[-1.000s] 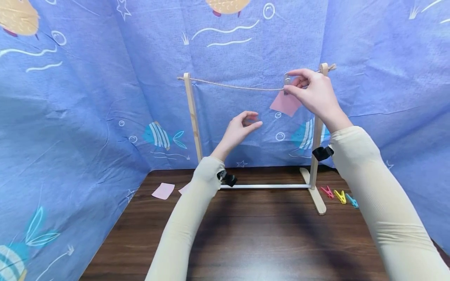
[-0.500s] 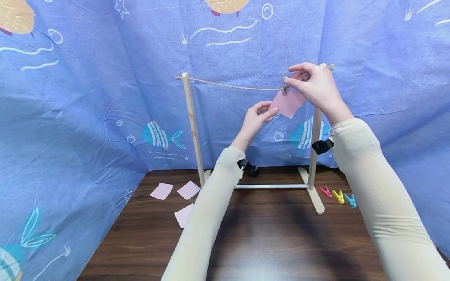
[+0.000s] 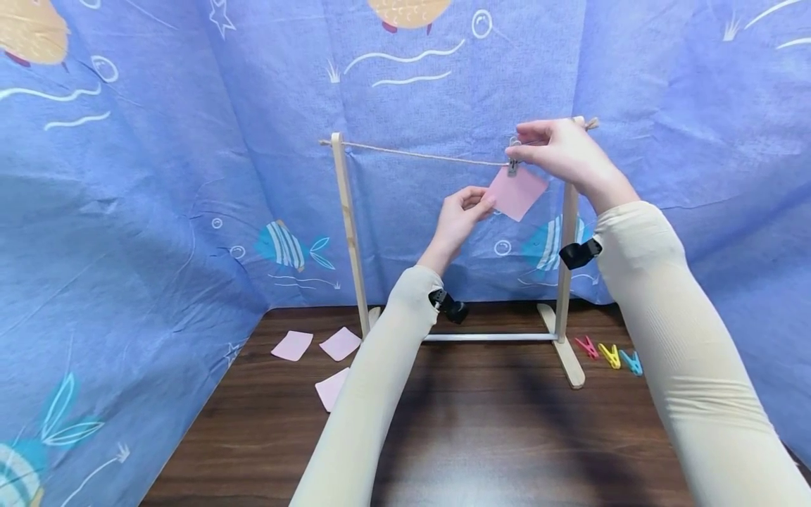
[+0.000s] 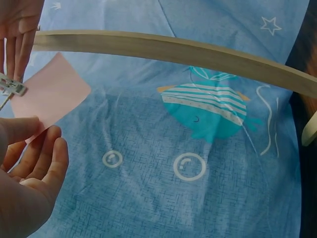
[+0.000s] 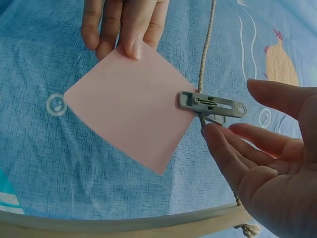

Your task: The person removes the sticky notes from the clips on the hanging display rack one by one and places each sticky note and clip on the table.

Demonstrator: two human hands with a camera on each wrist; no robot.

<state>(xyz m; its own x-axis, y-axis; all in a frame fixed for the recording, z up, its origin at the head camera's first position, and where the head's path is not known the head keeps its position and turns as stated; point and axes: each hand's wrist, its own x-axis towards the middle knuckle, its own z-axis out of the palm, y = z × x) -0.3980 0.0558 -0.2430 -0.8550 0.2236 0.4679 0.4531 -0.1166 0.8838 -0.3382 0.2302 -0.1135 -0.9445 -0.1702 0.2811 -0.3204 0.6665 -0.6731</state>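
A pink square of paper point(image 3: 517, 193) hangs by a corner from the rope point(image 3: 424, 154), held there by a grey clothespin point(image 5: 213, 104). My left hand point(image 3: 460, 217) pinches the paper's left corner between thumb and fingers, as the left wrist view also shows. Around the clothespin, my right hand point(image 5: 270, 148) has its thumb and fingers spread apart; the thumb stands clear of the handles. The index fingertip lies close to the rope below the clip, and whether it touches is hard to tell.
A wooden frame with two posts point(image 3: 348, 225) carries the rope above a dark wooden table point(image 3: 469, 436). Several pale pink papers point(image 3: 293, 346) lie at the left. Red, yellow point(image 3: 611, 355) and blue clothespins lie right of the frame's foot. A blue patterned cloth point(image 3: 405, 105) hangs behind.
My left hand has come up and right and taken the paper's corner. My right thumb and fingers, earlier on the clothespin, have spread off it. The paper has swung slightly.
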